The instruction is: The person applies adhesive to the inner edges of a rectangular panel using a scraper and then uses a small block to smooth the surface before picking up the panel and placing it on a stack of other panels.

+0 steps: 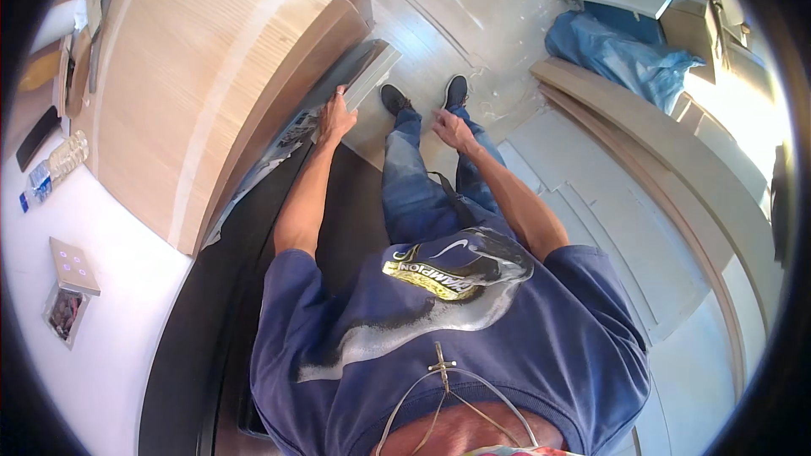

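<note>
My left hand (336, 122) is closed around the edge of a grey board (372, 76), which stands on edge among other panels at my left. Its thumb lies on the near face; the other fingers are partly hidden behind the board. In front of my thighs, my right hand (454, 130) hangs with its fingers curled together. Whether anything small lies inside them is hidden. Just left of the grey board stands a large wood-grain panel (228, 51) with a pale strip across it.
A black surface (338, 228) lies beside my left leg. A plastic bottle (59, 165) and a square switch plate (74, 266) show at far left. Long boards (667, 143) lean along the right, near a blue plastic sheet (617, 55). White panels (591, 219) lie at my right.
</note>
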